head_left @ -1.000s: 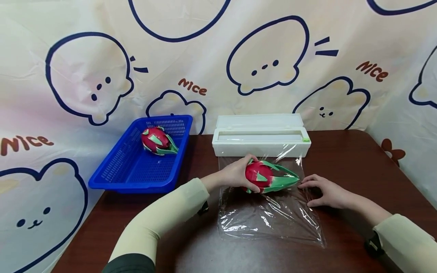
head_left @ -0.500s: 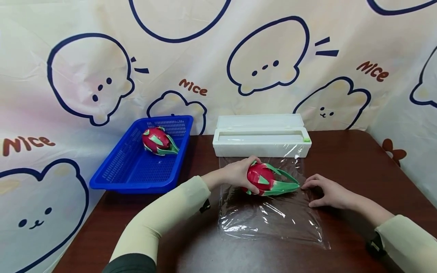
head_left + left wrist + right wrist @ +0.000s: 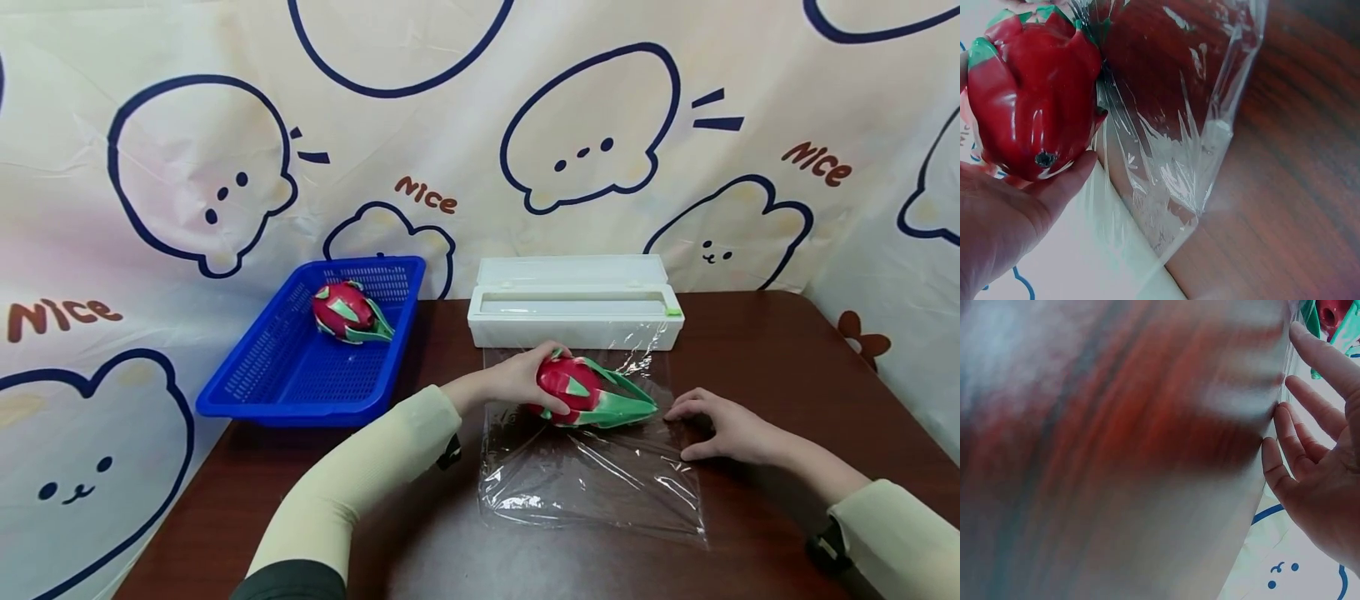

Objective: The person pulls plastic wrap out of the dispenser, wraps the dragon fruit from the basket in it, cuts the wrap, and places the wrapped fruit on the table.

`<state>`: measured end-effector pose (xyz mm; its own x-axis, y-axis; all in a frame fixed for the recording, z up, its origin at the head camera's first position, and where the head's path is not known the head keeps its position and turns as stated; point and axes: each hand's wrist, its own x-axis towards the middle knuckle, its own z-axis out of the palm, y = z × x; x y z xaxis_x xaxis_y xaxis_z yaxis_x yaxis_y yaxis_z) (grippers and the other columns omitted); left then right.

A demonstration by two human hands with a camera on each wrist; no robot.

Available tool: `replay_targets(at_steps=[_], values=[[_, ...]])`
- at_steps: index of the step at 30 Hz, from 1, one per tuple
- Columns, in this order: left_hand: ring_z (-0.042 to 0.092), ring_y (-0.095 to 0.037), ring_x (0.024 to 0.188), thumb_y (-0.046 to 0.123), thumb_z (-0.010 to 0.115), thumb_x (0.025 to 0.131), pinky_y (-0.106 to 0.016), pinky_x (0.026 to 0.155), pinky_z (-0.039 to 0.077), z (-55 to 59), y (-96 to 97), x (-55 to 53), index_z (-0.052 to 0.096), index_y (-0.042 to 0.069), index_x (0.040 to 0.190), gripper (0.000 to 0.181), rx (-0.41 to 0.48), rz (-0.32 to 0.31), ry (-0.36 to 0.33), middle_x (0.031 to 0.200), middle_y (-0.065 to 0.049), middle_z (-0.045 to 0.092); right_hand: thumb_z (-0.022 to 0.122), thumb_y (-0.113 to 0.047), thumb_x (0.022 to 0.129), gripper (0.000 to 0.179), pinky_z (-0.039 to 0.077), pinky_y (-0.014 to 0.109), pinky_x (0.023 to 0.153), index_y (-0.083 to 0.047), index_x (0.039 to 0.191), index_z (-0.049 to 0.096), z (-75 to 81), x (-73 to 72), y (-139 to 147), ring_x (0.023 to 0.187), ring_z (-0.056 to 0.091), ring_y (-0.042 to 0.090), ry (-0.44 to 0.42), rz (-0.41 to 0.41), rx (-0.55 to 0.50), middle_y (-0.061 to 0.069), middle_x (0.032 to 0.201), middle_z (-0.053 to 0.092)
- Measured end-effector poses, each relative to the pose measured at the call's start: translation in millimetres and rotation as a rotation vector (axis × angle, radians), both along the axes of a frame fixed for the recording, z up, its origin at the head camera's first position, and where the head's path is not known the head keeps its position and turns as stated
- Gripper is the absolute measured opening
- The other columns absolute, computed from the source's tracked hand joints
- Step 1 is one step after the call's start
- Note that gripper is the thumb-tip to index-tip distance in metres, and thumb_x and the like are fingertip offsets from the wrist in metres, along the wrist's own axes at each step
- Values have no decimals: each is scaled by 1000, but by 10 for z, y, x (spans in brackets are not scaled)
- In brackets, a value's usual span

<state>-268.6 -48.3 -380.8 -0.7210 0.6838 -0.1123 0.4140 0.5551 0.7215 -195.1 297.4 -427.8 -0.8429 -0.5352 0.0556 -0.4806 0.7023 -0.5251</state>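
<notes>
My left hand point(image 3: 519, 383) grips a red dragon fruit point(image 3: 572, 388) by its rounded end, thumb on the near side and fingers on the far side. The fruit's long green leaf tips point right. Beneath it a sheet of clear plastic wrap point(image 3: 570, 492) lies wrinkled on the table. In the left wrist view, the thumb point(image 3: 1060, 187) lies along the underside of the fruit point(image 3: 1035, 94). To the right of the leaf tips, my right hand point(image 3: 731, 427) rests its fingertips at the wrap's right edge. Its fingers are spread and loosely bent in the right wrist view point(image 3: 1316, 437).
Behind the fruit stands a white wrap dispenser box point(image 3: 570, 328), lid raised, with the wrap running out of its front. At the left a blue plastic basket point(image 3: 300, 408) holds another dragon fruit point(image 3: 343, 312). A printed curtain backs the brown table point(image 3: 757, 350).
My right hand has shifted slightly right and nearer. The wrap's near right corner went right, then back left. My left hand keeps its grip on the dragon fruit, which has barely moved.
</notes>
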Motion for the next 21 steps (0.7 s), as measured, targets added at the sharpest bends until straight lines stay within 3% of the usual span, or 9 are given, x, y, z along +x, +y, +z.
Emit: replay_targets(at_steps=[10,16,21], values=[[53,-19,112,32,83,77,-29,87,48,38,-9,-33,38,17,138,77,-6,-7,-9,127,-7,51,82,-38,76,46,46,36,86,-16,114,68,25,24,10,107,52,26,-57,-12,12,4,119,53],[47,-25,124,29,82,79,-38,99,43,136,-96,-24,37,10,142,79,78,-7,40,138,-10,48,82,-37,77,44,47,38,83,-17,114,68,53,34,32,105,52,25,-42,-15,1,5,119,53],[48,-31,125,26,79,82,-47,100,41,188,-295,58,38,6,141,74,154,-22,99,139,-13,49,81,-37,78,43,49,34,81,-16,113,68,57,59,72,103,54,19,-16,-6,-8,4,118,54]])
